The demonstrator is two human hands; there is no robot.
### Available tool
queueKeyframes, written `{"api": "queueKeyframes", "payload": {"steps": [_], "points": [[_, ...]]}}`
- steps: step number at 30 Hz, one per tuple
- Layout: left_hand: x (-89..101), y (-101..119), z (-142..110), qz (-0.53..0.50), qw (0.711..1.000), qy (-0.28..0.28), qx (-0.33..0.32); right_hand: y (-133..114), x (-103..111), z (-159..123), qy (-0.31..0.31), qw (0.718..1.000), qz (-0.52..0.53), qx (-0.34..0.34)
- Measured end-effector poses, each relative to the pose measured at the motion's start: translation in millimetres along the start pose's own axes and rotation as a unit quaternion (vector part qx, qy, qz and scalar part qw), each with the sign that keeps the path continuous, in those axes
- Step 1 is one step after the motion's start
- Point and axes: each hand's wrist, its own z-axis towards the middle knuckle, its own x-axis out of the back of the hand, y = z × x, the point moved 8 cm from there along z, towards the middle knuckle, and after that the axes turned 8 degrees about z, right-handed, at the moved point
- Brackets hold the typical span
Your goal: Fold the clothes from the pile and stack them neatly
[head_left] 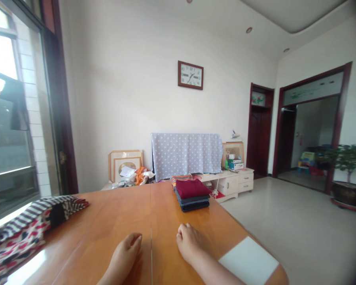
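My left hand rests palm down on the wooden table, its fingers held together and lying flat, holding nothing. My right hand lies on the table just to its right, fingers curled under at the tips, with nothing visible in it. Both hands sit near the table's front edge. Farther back, near the table's far right edge, stands a neat stack of folded clothes, dark red on top of dark blue pieces. An unfolded pile of striped and red-patterned clothes lies at the left edge.
A white sheet lies on the table's near right corner. Behind the table stand a low cabinet, a dotted cloth cover and picture frames. A window is at the left, tiled floor and a potted plant at the right.
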Motion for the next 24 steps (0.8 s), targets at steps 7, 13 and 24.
{"api": "queueKeyframes", "payload": {"steps": [7,13,24], "points": [[42.6,-18.2,-31.1,0.019,0.999,0.038,0.014,-4.5,4.1,-8.4,0.021,1.0,-0.014,0.019],[75.5,-44.5,-56.4,0.043,0.997,0.055,0.015,-1.7,-1.1,-12.5,0.004,0.999,-0.029,0.034],[158.8,-98.9,-87.2,0.094,0.981,0.157,0.067,31.4,-36.3,7.2,-0.052,0.997,0.039,0.037]]}}
